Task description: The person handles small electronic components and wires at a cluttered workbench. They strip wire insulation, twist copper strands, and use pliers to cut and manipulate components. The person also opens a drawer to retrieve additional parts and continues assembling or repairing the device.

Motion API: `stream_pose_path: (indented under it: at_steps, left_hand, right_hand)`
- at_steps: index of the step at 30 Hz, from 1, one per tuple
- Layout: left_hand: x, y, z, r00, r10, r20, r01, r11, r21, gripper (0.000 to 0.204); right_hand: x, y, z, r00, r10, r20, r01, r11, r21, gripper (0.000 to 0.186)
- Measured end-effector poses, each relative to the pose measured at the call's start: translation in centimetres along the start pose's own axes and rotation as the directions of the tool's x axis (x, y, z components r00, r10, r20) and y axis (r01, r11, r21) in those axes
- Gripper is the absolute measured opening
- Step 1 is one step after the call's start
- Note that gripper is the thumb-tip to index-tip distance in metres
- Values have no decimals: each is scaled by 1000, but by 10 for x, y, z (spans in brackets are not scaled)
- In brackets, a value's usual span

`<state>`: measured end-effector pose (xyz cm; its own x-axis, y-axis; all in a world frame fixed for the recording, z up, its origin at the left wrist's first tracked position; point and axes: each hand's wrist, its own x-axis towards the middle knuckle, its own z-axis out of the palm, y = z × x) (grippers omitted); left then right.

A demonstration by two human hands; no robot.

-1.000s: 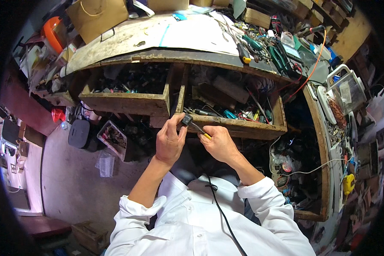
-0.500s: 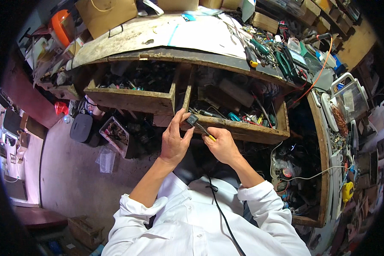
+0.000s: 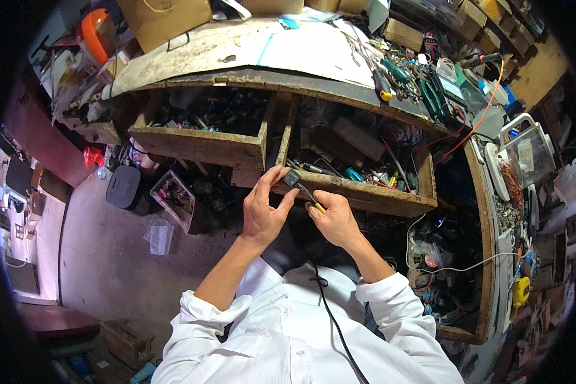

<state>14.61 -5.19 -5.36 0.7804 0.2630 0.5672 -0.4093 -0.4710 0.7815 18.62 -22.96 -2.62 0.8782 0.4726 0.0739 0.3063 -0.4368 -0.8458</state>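
Observation:
My left hand (image 3: 262, 216) pinches a small dark square block (image 3: 292, 178) between thumb and fingers; what kind of part it is I cannot make out. In my right hand (image 3: 335, 219) is a slim screwdriver with a yellow handle (image 3: 319, 207), its thin metal shaft pointing up and left at the block. The shaft's tip seems to meet the block's lower edge. Both hands are just in front of the pulled-out right drawer (image 3: 365, 191), which holds tools and loose parts.
A left drawer (image 3: 198, 147) full of small parts also stands pulled out. Above lies a worktop with a white sheet (image 3: 313, 54), pliers and a screwdriver (image 3: 382, 86) at its right. A deep bin of cables and scraps (image 3: 484, 275) is on the right, a scrap box (image 3: 175, 200) on the floor.
The view has shifted slightly. The block is turned a little, with its flat face now more towards me. Both hands keep their grips in nearly the same place.

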Motion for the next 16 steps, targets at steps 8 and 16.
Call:
stream_pose_path:
  at_steps: [8,16]
  left_hand:
    - [2,7,-1,991,-133,3,133,983,-130,55]
    - [2,1,1,994,-110,21,112,985,-131,52]
  right_hand:
    - [-2,-1,4,1000,-1,-28,0,1000,-20,22]
    - [-3,6,9,1000,27,-5,-27,996,85,26]
